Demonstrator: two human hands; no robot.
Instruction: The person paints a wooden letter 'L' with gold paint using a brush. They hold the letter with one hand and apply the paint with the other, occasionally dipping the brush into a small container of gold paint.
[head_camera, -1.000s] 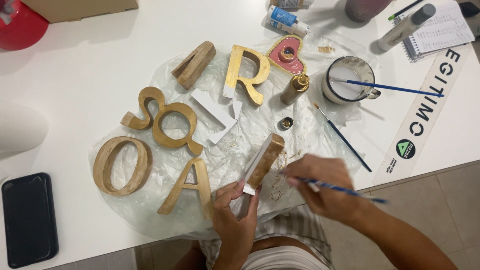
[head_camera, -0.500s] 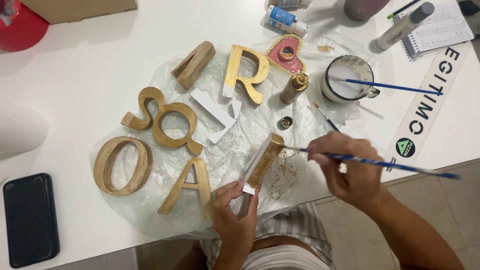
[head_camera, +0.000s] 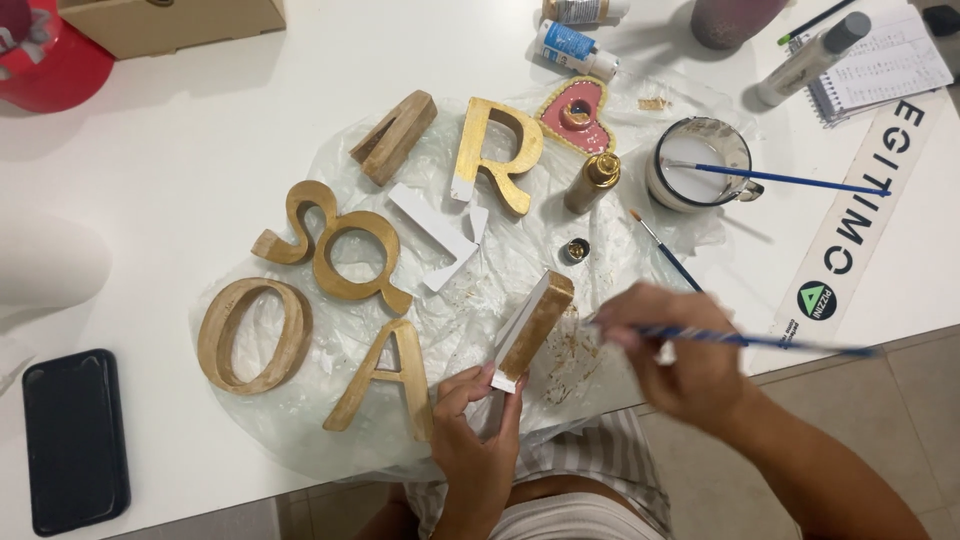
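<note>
Right hand (head_camera: 690, 360) swung blue paintbrush (head_camera: 740, 340) back toward gold-edged piece (head_camera: 533, 328).

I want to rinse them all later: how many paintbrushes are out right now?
3: one brush in the right hand, one standing in the white mug, one lying on the plastic sheet beside it.

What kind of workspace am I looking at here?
Probably a home craft table: gold-painted wooden letters on a plastic sheet, a cup of water holding a brush, paint bottles, and a paintbrush in the right hand.
</note>
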